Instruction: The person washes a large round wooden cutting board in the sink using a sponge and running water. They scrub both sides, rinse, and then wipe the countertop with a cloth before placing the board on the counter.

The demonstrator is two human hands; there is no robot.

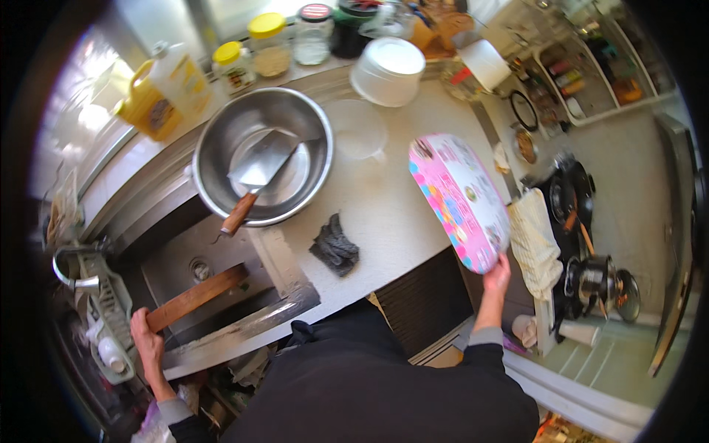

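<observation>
My left hand (148, 343) grips one end of a brown wooden board (194, 296), seen edge-on above the sink basin (177, 249). My right hand (497, 275) holds the near end of a pink and white printed package (462, 202) over the right part of the countertop (382, 232). A steel basin (213, 160) stands behind the sink, partly over its edge. Inside it rests a cleaver (263, 163), its wooden handle sticking out over the rim. Between my hands, a crumpled dark grey cloth (335, 246) lies on the counter.
Yellow-lidded jars (270, 47) and detergent jugs (160, 99) line the window side. A white plastic tub (389, 72) stands at the back. On the right are a towel (534, 243), a black wok (565, 188) and a pot (592, 279). A dish rack (105, 310) is left of the sink.
</observation>
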